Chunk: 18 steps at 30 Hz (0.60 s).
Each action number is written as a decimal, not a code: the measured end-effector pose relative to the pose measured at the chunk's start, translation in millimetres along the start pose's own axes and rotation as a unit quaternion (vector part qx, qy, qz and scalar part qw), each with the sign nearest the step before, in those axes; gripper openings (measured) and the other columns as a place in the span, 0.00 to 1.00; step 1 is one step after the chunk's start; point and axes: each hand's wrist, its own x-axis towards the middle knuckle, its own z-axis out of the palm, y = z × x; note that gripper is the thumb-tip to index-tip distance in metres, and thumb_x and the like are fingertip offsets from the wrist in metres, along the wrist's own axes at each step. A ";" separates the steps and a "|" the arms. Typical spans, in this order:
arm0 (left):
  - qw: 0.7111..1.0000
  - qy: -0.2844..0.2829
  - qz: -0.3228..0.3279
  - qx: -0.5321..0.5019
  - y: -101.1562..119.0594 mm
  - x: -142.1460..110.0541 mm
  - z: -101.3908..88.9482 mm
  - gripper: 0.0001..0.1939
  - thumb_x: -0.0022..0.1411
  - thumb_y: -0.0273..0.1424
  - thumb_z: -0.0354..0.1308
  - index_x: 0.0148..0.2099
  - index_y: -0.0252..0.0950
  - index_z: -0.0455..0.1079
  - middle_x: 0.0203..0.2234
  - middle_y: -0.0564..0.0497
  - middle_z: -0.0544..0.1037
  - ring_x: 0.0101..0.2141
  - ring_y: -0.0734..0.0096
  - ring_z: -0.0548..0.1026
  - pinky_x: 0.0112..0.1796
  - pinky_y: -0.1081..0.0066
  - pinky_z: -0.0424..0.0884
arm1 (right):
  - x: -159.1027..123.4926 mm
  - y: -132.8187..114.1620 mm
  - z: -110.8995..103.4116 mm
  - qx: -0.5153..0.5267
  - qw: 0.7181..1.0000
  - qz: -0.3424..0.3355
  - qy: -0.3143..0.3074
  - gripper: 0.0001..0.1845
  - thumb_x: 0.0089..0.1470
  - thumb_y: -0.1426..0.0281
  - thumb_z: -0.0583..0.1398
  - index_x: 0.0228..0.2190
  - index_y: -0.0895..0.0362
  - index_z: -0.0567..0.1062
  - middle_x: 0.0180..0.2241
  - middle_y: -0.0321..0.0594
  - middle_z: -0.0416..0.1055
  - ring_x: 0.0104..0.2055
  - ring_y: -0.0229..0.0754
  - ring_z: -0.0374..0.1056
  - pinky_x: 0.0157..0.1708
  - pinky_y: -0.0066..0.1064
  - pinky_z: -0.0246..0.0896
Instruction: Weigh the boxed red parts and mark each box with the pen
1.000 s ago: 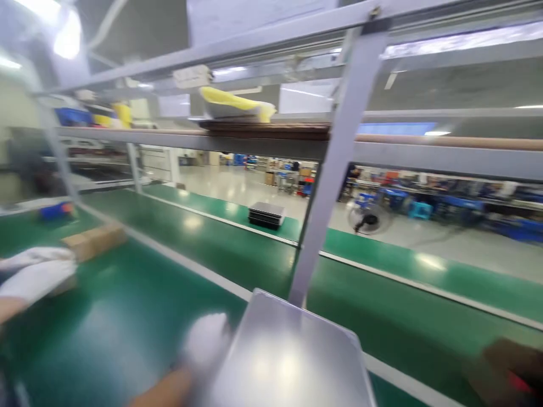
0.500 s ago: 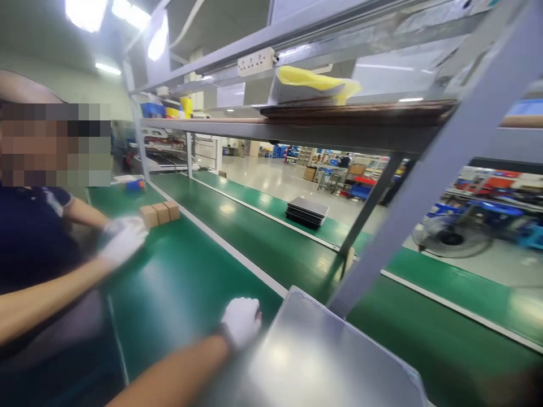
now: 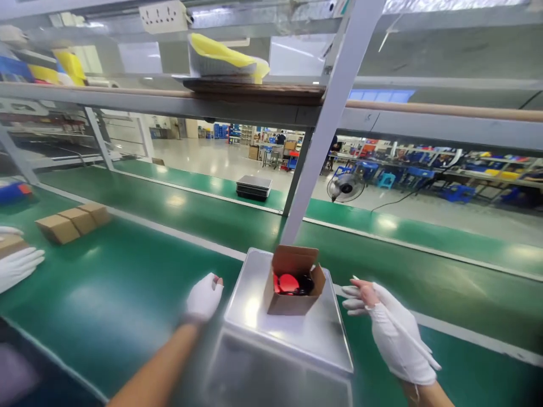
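An open small cardboard box [image 3: 292, 306] stands upright on a shiny metal plate [image 3: 246, 316]. Its flaps are raised, and a red round thing [image 3: 289, 284] and something black show inside. Left of the plate, my left hand [image 3: 206, 297] rests in a white glove with bare fingertips, its fingers curled in and nothing visible in them. To the right of the box, my right hand [image 3: 392, 328], gloved likewise, hovers with fingers apart and holds nothing. Neither hand touches the box.
Three closed cartons [image 3: 80, 221] sit in a row on the green belt [image 3: 127, 282]. A co-worker's gloved hand [image 3: 21, 265] is by another carton at the left edge. A slanted metal post [image 3: 316, 141] rises behind the plate. Beyond lie a dark stack [image 3: 253, 187] and a fan [image 3: 345, 186].
My view has swung to the right. The open box and my right hand are now in sight. My left hand stays curled beside the plate, and the co-worker has shifted mostly out of view.
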 end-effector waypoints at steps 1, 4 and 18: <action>1.000 -0.001 -0.010 -0.011 -4.2 -8.8 -0.6 0.15 0.64 0.40 0.42 0.37 0.38 0.66 0.31 0.48 0.76 0.32 0.67 0.73 0.31 0.72 0.63 | -5.7 17.2 -1.8 0.028 0.999 0.037 0.027 0.24 0.53 0.53 0.56 0.44 0.58 0.71 0.36 0.44 0.73 0.31 0.45 0.70 0.30 0.35 0.69; 0.994 0.014 -0.034 -0.104 -17.5 -43.3 -2.0 0.15 0.63 0.41 0.42 0.38 0.38 0.65 0.32 0.50 0.76 0.33 0.68 0.74 0.33 0.72 0.65 | -27.6 79.7 -6.0 0.053 0.983 0.164 0.067 0.28 0.48 0.54 0.60 0.45 0.61 0.69 0.39 0.48 0.72 0.32 0.45 0.71 0.31 0.36 0.69; 0.931 -0.010 -0.082 -0.356 -35.8 -81.4 -14.7 0.20 0.58 0.48 0.49 0.36 0.35 0.67 0.31 0.48 0.75 0.31 0.65 0.71 0.37 0.66 0.65 | -73.7 96.2 -4.0 0.026 0.968 0.184 0.167 0.29 0.49 0.44 0.56 0.25 0.59 0.68 0.17 0.33 0.59 0.17 0.32 0.53 0.15 0.24 0.50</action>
